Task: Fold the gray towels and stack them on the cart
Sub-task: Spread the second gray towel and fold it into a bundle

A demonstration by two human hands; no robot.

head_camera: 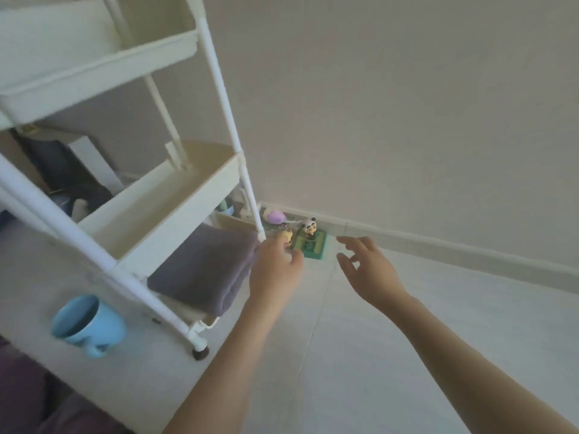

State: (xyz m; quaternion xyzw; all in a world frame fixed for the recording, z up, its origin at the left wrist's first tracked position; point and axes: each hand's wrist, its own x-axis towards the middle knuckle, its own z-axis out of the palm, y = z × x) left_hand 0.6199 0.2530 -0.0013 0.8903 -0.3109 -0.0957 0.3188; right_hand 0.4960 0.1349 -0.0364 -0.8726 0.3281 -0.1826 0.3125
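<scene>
Folded towel lay on cart bottom shelf. Left hand and right hand were relaxed, holding nothing. Stacking step appeared done; next: fetch another towel.

One towel — one mug

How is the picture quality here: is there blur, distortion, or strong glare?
Head view: soft, even daylight with no strong glare or hard shadows; the whole frame is slightly blurred, most on the blue mug and the cart poles; the wide lens tilts and bends the cart's poles; the folded gray towel and both hands, left and right, stay readable.
</scene>
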